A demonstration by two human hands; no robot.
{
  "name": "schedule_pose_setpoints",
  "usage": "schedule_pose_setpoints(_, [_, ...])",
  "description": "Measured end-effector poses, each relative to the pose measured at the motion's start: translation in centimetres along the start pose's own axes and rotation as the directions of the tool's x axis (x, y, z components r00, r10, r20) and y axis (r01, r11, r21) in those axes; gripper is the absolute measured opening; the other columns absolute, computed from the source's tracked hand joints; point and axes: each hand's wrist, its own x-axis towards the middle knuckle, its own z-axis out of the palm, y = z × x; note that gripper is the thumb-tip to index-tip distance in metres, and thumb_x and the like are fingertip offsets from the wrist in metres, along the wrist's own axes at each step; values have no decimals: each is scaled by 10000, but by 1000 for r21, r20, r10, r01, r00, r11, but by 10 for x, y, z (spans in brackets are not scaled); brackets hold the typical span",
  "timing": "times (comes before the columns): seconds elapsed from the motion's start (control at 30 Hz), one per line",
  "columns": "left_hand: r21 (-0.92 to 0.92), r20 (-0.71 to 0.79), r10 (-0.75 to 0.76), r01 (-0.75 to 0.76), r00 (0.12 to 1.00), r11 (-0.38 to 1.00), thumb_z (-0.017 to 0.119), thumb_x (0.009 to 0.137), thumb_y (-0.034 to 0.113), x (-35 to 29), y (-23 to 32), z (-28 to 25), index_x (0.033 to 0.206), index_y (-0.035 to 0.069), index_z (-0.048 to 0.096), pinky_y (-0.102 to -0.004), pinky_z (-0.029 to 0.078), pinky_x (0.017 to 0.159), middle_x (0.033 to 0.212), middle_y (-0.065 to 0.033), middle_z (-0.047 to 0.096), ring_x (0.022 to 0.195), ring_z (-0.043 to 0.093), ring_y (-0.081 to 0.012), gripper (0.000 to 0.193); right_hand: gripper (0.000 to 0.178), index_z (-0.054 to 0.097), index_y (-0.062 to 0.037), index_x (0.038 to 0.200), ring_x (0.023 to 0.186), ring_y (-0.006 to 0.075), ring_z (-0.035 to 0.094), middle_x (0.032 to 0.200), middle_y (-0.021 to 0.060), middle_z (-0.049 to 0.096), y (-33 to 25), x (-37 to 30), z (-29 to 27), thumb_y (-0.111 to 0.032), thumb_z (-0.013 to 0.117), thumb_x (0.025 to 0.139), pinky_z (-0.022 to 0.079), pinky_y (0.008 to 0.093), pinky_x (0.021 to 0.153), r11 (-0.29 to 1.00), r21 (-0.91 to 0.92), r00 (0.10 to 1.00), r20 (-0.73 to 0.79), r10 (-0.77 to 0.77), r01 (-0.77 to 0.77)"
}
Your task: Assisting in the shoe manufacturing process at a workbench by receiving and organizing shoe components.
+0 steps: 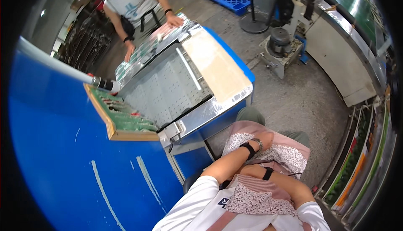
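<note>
My left hand (265, 140) rests over my lap on a pink and floral apron (287, 157), a watch and a black band on its wrist. Its outline is rounded and its fingers are turned away from view. Crossing below it is my right forearm, with a black band near the wrist. My right hand (248, 170) lies against the apron under the left forearm, its fingers hidden. Neither hand touches the machine table. Ahead and to the left is that table's perforated metal plate (161, 90), with a tan board (216, 63) along its right side.
Beyond the table, another person's hands (174, 20) rest on stacked printed sheets (147, 48). A blue panel (71, 147) fills the left, beside a wood-framed green tray (110, 128). A motor unit (280, 42) stands on the floor; a metal rack (361, 164) is at right.
</note>
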Motion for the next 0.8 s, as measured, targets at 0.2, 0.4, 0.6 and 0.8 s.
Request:
schedule_pose_setpoints(0.2, [-25, -2, -35, 35, 999, 999, 504, 878, 188, -2, -11, 1, 879, 46, 606, -524, 495, 747, 880, -233, 674, 828, 639, -433, 175, 504, 425, -91, 1449, 1324, 276, 466, 1451, 140, 474, 30, 7, 12, -121, 494, 951, 387, 360, 1099, 982, -187, 995, 91, 33, -15])
schedule_pose_setpoints(0.4, [49, 47, 6, -8, 999, 999, 517, 867, 197, 12, -2, 8, 878, 66, 628, -524, 499, 738, 873, -223, 680, 812, 649, -420, 171, 335, 617, -88, 1219, 1179, 275, 571, 1234, 146, 624, 21, -12, 15, -260, 530, 946, 454, 367, 979, 996, -22, 984, -152, -90, 88])
schedule_pose_setpoints(0.6, [22, 106, -18, 15, 994, 1000, 568, 868, 268, 2, -13, -1, 869, 70, 706, -490, 524, 753, 888, -207, 694, 853, 668, -390, 241, 174, 633, -82, 884, 875, 232, 654, 921, 113, 669, 43, 28, 29, -253, 600, 900, 494, 375, 723, 995, -102, 999, -29, 14, -17])
schedule_pose_setpoints(0.8, [-63, 81, 9, -4, 997, 998, 574, 880, 239, -9, -9, -20, 846, 64, 623, -493, 516, 709, 815, -219, 671, 810, 652, -427, 185, 211, 617, -86, 1030, 948, 284, 652, 1050, 89, 662, 54, 29, 39, -259, 561, 921, 515, 377, 782, 976, -148, 954, -229, -192, 161])
